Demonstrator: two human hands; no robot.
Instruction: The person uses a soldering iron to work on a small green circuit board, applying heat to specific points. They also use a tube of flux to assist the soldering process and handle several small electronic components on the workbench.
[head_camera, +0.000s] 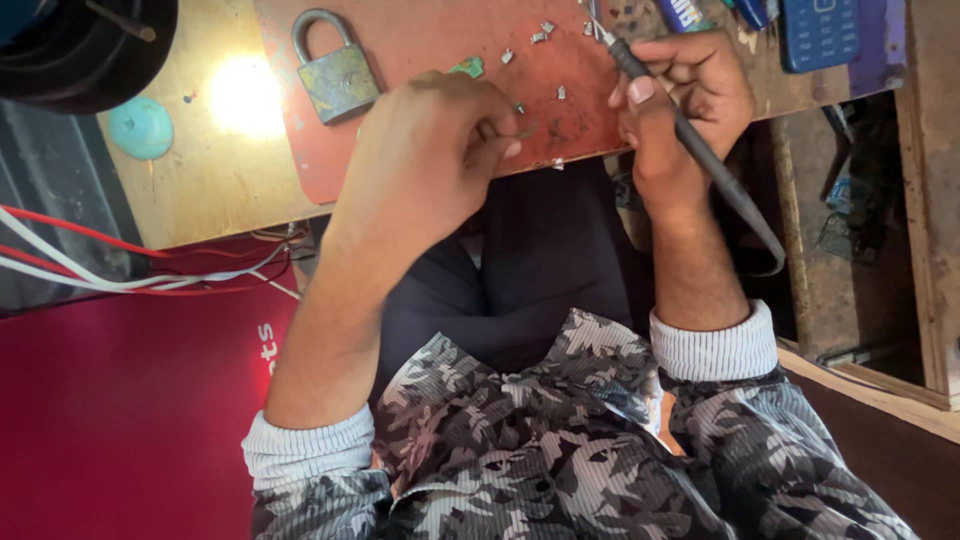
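1. The workbench (230, 190) is a wooden top with a red mat (430, 40) laid over it; both lie under and beyond the fingers of the two hands
2. The soldering iron (700, 150) is a long dark rod with a cable trailing back past the wrist. It looks stiff and light, and the tip is presumably hot, so the place to hold it is the dark grip well back from the point
3. The right hand (680, 100) is closed round that grip like a pen, thumb on top, with the metal tip reaching out past the fingertips
4. The left hand (430, 150) has its fingers curled in, pinching something thin at their ends; whether this is wire or solder, I cannot tell
5. A tarnished padlock (335, 70) lies on the mat, to the far side of the left knuckles
6. A blue keypad phone (820, 30) sits beyond the right hand
7. Small metal bits (545, 32) are scattered between the two sets of fingertips, near the iron's tip; they seem light, slippery and easy to flick away, so tweezers or fingernails would suit them
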